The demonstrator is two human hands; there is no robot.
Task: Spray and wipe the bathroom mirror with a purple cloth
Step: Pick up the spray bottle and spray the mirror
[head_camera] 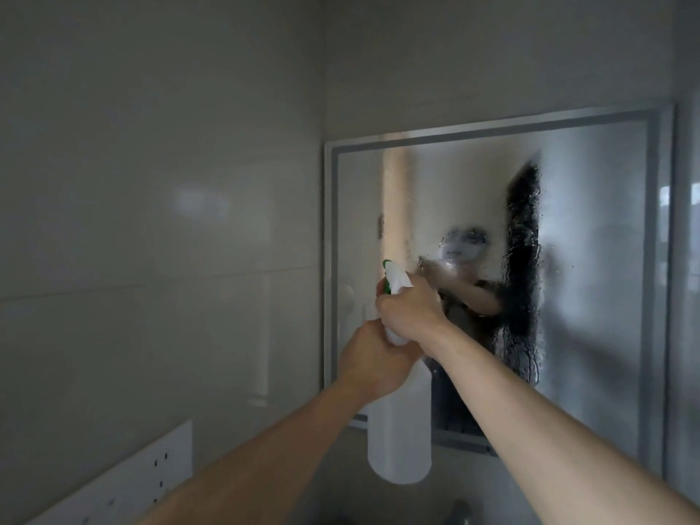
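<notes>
I see glossy pale wall tiles [151, 183] in dim light, a soft glare on them, and a white socket panel [151, 475] low on the left.

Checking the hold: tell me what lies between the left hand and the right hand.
Head view: the neck of the white spray bottle lies between them; the left hand grips it below, the right hand holds the trigger top.

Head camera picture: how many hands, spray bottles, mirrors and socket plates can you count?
hands: 2, the left hand and the right hand
spray bottle: 1
mirror: 1
socket plate: 1
Total: 5
</notes>
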